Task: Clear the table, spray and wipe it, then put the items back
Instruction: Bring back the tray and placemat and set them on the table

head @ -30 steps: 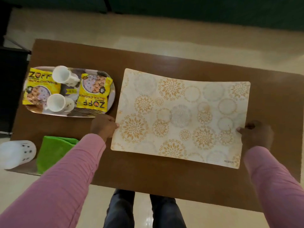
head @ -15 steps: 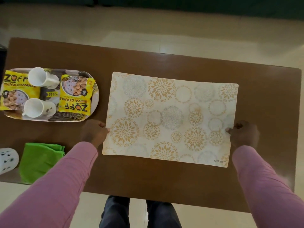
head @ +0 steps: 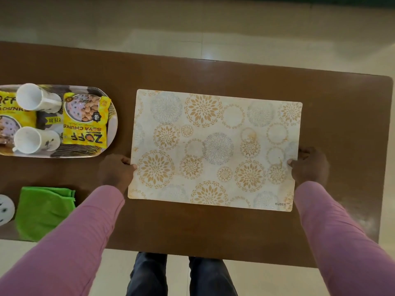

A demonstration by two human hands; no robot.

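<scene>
Item: patterned placemat [head: 213, 150], lying flat on the brown desk [head: 213, 229], right of centre, with ring stains on its right half. Left hand [head: 116, 170]: pinches the mat's left short edge, thumb on top. Right hand [head: 310, 165]: pinches the right short edge in the same way. To the far left, an oval tray [head: 85, 154] holds two white cups on their sides, [head: 37, 100] and [head: 32, 139], and two yellow snack packets, [head: 86, 118] and [head: 10, 116]. At the near left lies a folded green cloth [head: 44, 212]. Beside it is a white dotted container [head: 5, 210], cut by the frame edge; whether it is the sprayer cannot be told. Status, as a judgement: the tray and mat are both on the desk and the cloth is folded, so either clearing is in hand, with spraying, wiping and the return left to do, or the items are being laid back. The mat's grip suits either.
</scene>
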